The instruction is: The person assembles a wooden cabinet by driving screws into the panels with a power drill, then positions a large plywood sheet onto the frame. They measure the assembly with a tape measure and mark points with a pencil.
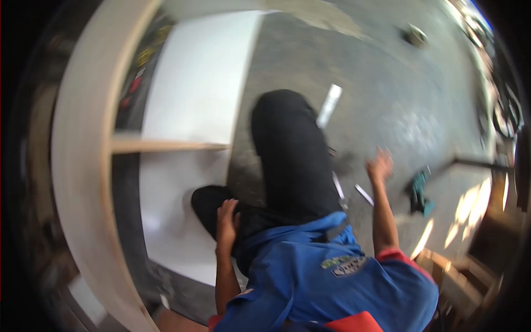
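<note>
My left hand lies on my bent left leg in black trousers, fingers stretched out and holding nothing. Beside it is a white panel, part of a cabinet-like wooden frame with a cross board. My right hand hangs over the concrete floor, slightly blurred, with its fingers apart and nothing visible in them. Nearest to it are a thin white strip on the floor and a green power tool that looks like a drill, both apart from the hand.
A wider white strip lies on the floor beyond my raised knee. Another narrow strip is close to my leg. Wooden pieces stand at the lower right. A small roundish object sits farther off on the floor.
</note>
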A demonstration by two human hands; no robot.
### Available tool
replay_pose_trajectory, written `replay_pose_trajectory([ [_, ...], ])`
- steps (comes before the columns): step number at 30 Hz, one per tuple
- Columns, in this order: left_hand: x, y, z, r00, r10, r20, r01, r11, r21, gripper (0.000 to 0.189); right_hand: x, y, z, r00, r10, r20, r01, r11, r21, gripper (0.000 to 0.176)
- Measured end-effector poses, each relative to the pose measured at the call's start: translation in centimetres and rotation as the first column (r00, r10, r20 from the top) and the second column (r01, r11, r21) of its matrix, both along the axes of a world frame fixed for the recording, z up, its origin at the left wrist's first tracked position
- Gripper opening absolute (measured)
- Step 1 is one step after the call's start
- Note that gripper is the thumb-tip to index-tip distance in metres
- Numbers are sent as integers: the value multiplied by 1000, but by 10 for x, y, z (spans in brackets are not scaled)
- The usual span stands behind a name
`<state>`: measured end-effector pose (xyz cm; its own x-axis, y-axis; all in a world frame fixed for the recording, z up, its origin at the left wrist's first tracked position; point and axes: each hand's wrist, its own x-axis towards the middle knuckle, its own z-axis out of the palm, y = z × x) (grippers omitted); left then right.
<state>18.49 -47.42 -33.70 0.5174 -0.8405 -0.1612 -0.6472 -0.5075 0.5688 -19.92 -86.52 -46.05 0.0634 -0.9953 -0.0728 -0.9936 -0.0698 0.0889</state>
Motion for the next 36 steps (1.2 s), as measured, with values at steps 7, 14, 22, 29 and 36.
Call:
replay_pose_trajectory([
  [7,-19,9,21,959,240,-153,-258,959,-116,34,-107,7,-65,970,227,82,-239,952,193,64],
  [14,-19,-5,60,951,253,-175,-295,914,-280,31,-87,-38,-70,927,-307,215,216,907,362,64],
  [22,-35,-4,121,900,353,-257,-435,771,-465,24,138,-3,142,-49,-539,841,-578,702,416,44],
  [29,-57,-10,171,913,291,-286,-408,642,-649,27,287,108,278,-89,-604,792,-972,227,64,44],
  [36,-79,42,168,618,272,-738,-776,363,-516,32,313,225,296,282,-203,938,-955,-156,254,29],
])
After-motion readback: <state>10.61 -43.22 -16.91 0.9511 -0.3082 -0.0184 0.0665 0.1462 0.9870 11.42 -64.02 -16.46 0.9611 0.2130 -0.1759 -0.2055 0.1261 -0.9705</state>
